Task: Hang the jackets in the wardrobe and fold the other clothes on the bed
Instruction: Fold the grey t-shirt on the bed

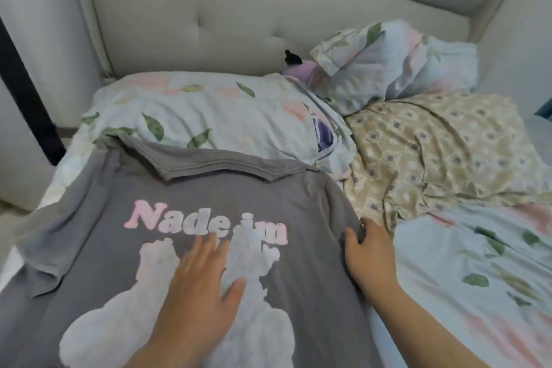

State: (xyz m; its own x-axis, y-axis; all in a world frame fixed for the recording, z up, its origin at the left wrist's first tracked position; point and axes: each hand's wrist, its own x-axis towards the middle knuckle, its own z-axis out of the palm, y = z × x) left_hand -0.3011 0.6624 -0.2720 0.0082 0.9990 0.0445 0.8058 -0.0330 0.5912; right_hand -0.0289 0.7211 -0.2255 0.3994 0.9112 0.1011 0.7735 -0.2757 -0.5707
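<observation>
A grey collared shirt with pink lettering and a pale printed figure lies spread flat, print side up, on the left half of the bed. My left hand rests palm down on the print, fingers straight. At the shirt's right edge my right hand has its fingers curled over the grey fabric, gripping the side seam.
Two floral pillows and a beige patterned pillow lie at the padded headboard. A purple item peeks between the pillows. The floral bedsheet stretches to the right. A dark post stands at the left.
</observation>
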